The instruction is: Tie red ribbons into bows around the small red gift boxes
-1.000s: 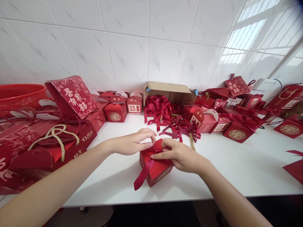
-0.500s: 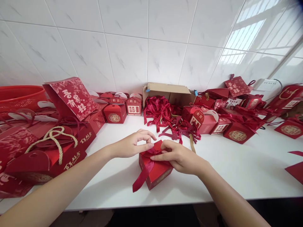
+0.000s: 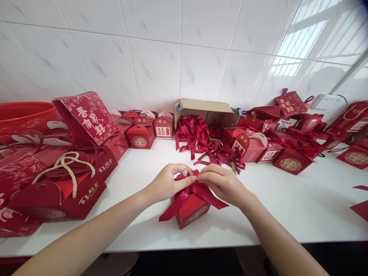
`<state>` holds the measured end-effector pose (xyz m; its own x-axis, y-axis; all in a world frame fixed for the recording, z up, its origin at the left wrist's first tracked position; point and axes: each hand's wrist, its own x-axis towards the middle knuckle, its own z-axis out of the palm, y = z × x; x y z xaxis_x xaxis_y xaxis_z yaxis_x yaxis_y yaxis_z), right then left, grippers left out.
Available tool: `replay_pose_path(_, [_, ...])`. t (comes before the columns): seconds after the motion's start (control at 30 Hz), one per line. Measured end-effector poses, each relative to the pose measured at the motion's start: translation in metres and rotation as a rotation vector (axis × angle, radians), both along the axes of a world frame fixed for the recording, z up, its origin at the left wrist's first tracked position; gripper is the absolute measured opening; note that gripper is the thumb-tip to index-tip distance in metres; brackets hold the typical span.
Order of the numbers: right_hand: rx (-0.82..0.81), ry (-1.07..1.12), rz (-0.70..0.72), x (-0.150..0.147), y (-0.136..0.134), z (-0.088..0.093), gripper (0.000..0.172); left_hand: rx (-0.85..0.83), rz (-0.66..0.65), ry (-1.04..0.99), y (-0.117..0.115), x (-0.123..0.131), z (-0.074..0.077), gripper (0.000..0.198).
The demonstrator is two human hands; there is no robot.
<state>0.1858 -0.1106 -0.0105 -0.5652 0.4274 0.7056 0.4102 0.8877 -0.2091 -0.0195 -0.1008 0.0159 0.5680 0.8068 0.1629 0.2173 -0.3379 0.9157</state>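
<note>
A small red gift box stands on the white counter near its front edge. A dark red ribbon crosses its top, with one tail hanging left and one lying to the right. My left hand pinches the ribbon at the top of the box, fingers curled. My right hand pinches the same ribbon from the other side, fingertips almost meeting the left ones. The knot itself is hidden under my fingers.
A pile of loose red ribbons spills from an open cardboard carton at the back. Several small red boxes and bigger red gift bags crowd the left. More red boxes fill the right. A red basin sits far left.
Both hands have drawn together over the box top. The ribbon now shows two tails spread left and right, where only the left tail hung before.
</note>
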Motion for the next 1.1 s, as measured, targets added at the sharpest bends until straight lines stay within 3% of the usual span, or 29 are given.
replay_pose_path(0.33, [-0.126, 0.121, -0.025, 0.011, -0.001, -0.006, 0.017, -0.092, 0.002, -0.019, 0.003, -0.007, -0.007, 0.052])
replay_pose_path(0.5, [-0.312, 0.146, -0.078, 0.015, -0.005, 0.000, 0.008, -0.140, 0.003, -0.014, 0.003, -0.011, -0.006, 0.022])
replay_pose_path(0.67, [-0.591, 0.153, -0.120, 0.011, -0.012, 0.003, 0.028, -0.130, -0.014, -0.057, 0.003, -0.015, -0.005, 0.015])
replay_pose_path(0.77, [-0.682, 0.200, -0.143, 0.006, -0.011, 0.003, 0.017, -0.089, -0.011, -0.030, 0.002, -0.015, -0.007, 0.012])
replay_pose_path(1.1, [-0.676, 0.259, -0.158, 0.002, -0.010, 0.006, 0.014, -0.075, 0.100, -0.063, -0.001, -0.006, -0.009, 0.033])
